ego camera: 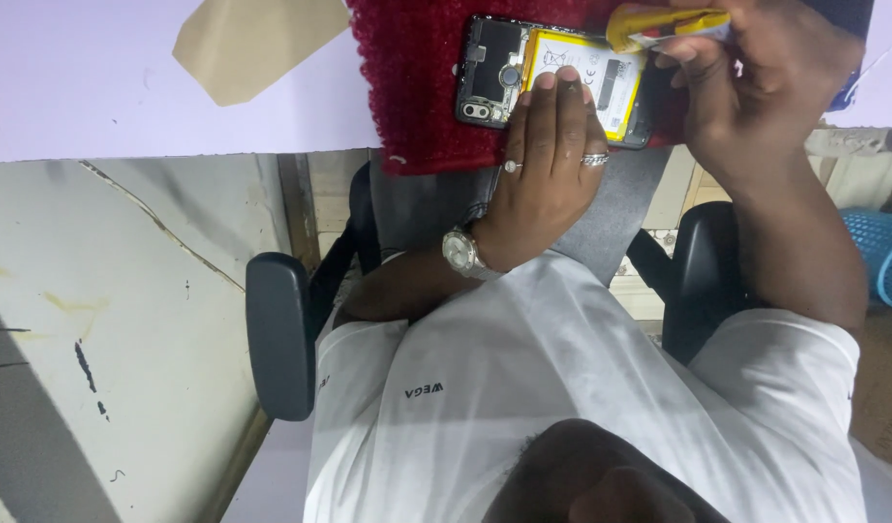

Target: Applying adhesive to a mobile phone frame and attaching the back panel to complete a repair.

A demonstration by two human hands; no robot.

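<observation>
A: Two hands seen, w/ what between them?
B: An opened phone, back cover off, is laid on a red fuzzy mat at the far edge of the scene, approx. centre. Its yellow-and-white battery is exposed on the right part of the body; the camera end is at the left.

A: Left hand?
B: The left hand is laid flat on the battery. Its fingers are held straight and pressed together, tips resting on the battery's near half. Rings are worn, and a wristwatch at the wrist.

A: Right hand?
B: The right hand is held just right of the phone, above the mat's far right corner. A yellow tube-like item is pinched between thumb and curled fingers, its end over the battery's far right corner. Whether it touches the battery can't be told.

A: Anything else?
B: A lilac table top w/ a tan patch is seen far left, a black chair armrest near left, and a blue basket at the right edge.
</observation>
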